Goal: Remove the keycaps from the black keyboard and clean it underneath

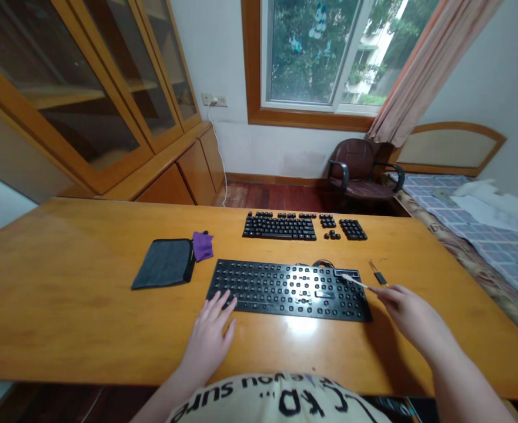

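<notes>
A black keyboard base (267, 288) with its keycaps off lies in front of me on the wooden table. My left hand (212, 332) is open, its outstretched fingers resting on the base's lower left corner. Between the closed fingers of my right hand (402, 305) is a small brush (359, 283) with a slim pale handle. Its whitish tip is at the upper right of the base, near the indicator strip; whether it touches I cannot tell. Just beyond my right hand lies a keycap puller (379, 277) with a black grip and thin wire prongs.
Loose black keycaps (280, 228) stand in keyboard order behind the base, with the number-pad caps (353, 230) at their right. A dark grey zip pouch (164, 263) and a purple cloth (203, 245) lie at left. Behind the base a black cable (323, 263) is coiled.
</notes>
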The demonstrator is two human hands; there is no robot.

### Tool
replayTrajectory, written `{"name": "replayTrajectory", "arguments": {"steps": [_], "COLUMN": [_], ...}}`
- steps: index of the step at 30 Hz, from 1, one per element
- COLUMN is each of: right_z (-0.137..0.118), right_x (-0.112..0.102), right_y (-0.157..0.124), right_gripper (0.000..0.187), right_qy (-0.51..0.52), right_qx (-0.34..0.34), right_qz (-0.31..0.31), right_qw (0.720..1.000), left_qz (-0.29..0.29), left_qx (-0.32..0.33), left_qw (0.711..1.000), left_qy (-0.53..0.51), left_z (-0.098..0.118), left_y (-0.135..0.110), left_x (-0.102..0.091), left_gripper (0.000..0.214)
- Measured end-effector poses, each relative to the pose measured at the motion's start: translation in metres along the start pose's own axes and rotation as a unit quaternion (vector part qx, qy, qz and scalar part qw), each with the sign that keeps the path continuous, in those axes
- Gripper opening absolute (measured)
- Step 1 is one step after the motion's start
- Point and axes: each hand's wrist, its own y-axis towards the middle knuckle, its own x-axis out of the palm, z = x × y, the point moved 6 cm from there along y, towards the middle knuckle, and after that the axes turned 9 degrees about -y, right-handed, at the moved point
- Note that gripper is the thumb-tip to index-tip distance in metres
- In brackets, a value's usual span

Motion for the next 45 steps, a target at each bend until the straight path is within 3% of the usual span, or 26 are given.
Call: {"name": "replayTrajectory", "arguments": {"steps": [10, 15, 34, 41, 45], "right_z": [-0.064, -0.112, -0.285, -0.329, -0.340], "right_x": [0.014, 0.013, 0.018, 0.020, 0.020], "right_y": [0.038, 0.055, 0.082, 0.094, 0.095], "right_gripper": [0.034, 0.034, 0.035, 0.035, 0.036], "right_qy": [0.005, 0.010, -0.021, 0.003, 0.075], "right_qx": [-0.122, -0.182, -0.282, -0.331, -0.375], "right_qz": [-0.015, -0.035, -0.064, -0.057, -0.047], "right_qw": [0.992, 0.983, 0.957, 0.942, 0.923], "left_qz": [-0.019, -0.020, -0.035, -0.034, -0.031], "left_qx": [-0.017, -0.018, -0.028, -0.032, -0.033], "left_qw": [1.000, 1.000, 0.999, 0.998, 0.998], "left_qy": [0.001, -0.002, -0.026, -0.036, -0.033], "left_z": [-0.003, -0.001, 0.000, 0.003, 0.004], "left_y": [-0.002, -0.002, -0.003, -0.002, -0.001], "left_x": [0.003, 0.002, 0.003, -0.001, -0.002], "left_gripper": [0.041, 0.040, 0.043, 0.043, 0.041]}}
